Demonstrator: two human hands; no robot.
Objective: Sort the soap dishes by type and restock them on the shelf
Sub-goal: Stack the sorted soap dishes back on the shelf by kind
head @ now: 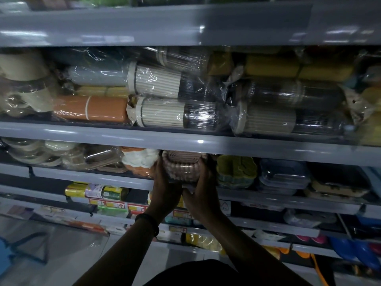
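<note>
A stack of pinkish-beige soap dishes (182,167) with a beaded rim sits at the front of the third shelf (82,176), between both my hands. My left hand (166,189) grips its left side and underside; my right hand (203,193) holds its right side. Left of the stack lie white and orange flower-shaped soap dishes (140,161). To the right stand olive-green flower-shaped dishes (236,171), then clear lidded rectangular soap boxes (283,174). Wrapped dishes (103,159) lie further left.
The shelf above holds wrapped ribbed canisters (175,100) and orange and yellow rolls. Lower shelves carry packaged goods (103,193) and price tags. A blue basket frame (12,252) stands on the floor at lower left. A black band circles my left wrist.
</note>
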